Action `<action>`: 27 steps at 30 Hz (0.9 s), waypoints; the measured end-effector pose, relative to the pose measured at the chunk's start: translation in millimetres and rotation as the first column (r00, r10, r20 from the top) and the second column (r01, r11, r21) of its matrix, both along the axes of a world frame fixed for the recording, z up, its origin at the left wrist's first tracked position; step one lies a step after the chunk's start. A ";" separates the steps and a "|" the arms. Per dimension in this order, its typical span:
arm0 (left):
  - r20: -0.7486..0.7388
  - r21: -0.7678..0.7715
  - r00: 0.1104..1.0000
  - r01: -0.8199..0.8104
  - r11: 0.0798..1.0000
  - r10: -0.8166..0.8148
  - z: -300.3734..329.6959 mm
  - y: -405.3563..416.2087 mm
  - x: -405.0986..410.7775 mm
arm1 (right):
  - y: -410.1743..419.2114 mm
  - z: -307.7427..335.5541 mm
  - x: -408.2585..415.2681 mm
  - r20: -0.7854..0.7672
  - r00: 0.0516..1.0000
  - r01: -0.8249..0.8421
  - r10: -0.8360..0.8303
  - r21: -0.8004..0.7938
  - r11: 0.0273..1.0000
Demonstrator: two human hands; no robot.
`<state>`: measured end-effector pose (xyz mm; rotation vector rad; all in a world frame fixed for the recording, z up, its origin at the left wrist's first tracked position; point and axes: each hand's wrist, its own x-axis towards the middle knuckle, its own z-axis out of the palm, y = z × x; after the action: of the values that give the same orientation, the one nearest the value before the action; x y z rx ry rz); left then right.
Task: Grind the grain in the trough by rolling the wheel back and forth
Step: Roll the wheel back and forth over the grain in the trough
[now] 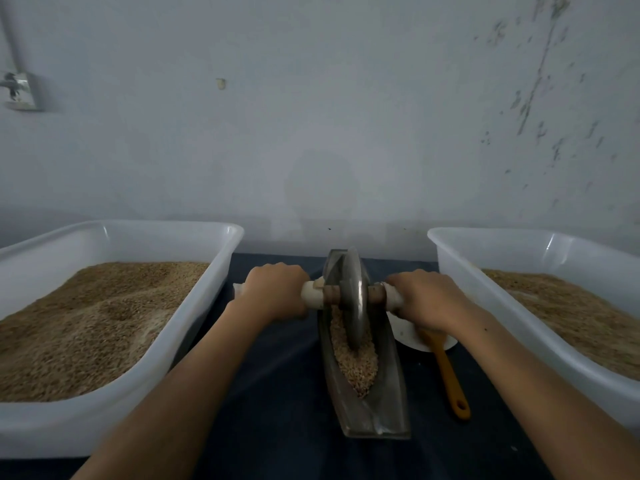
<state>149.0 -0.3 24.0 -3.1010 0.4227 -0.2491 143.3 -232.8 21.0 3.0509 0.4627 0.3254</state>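
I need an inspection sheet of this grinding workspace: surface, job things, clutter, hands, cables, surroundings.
Surface: dark cloth over the table.
Job things: metal wheel upright in the trough; grain lies in the trough.
Clutter: two white tubs of grain; orange spatula on a white dish.
Hands: left hand and right hand each grip an axle handle.
Cables: nothing seen.
Surroundings: scuffed pale wall.

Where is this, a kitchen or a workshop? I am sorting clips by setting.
Probably a small grain-processing workroom: two white tubs of grain, a metal trough with a grinding wheel, and a bare, scuffed wall.
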 end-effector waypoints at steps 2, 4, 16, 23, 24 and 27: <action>-0.007 -0.021 1.000 -0.003 1.000 0.003 -1.5 0.7 -0.4 | 1.7 -3.3 0.3 0.091 0.996 -0.003 0.003 -0.006 1.000; -0.021 -0.030 1.000 -0.004 1.000 0.003 -1.9 1.3 -0.3 | 2.2 -2.2 0.2 0.106 0.994 -0.003 0.006 -0.028 1.000; -0.319 -0.062 0.947 0.015 0.998 -0.034 9.5 3.0 -0.9 | -2.4 18.1 -1.8 -0.328 0.944 -0.005 -0.013 -0.053 0.999; 0.092 0.015 0.996 0.004 1.000 -0.005 -2.1 0.1 0.4 | -1.6 -1.4 1.4 0.020 1.000 0.004 -0.005 0.030 1.000; 0.101 0.007 0.995 0.006 1.000 -0.007 -3.4 0.3 0.8 | -1.1 -3.2 2.2 0.058 0.998 0.004 -0.006 0.032 0.999; 0.062 0.000 0.998 0.002 1.000 -0.002 -3.8 1.5 1.2 | -0.4 -2.6 3.9 0.059 0.998 0.008 -0.008 0.003 1.000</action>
<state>150.3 1.2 20.2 -3.0837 0.4237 -0.3451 147.2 -233.1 18.4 3.0351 0.4474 0.4151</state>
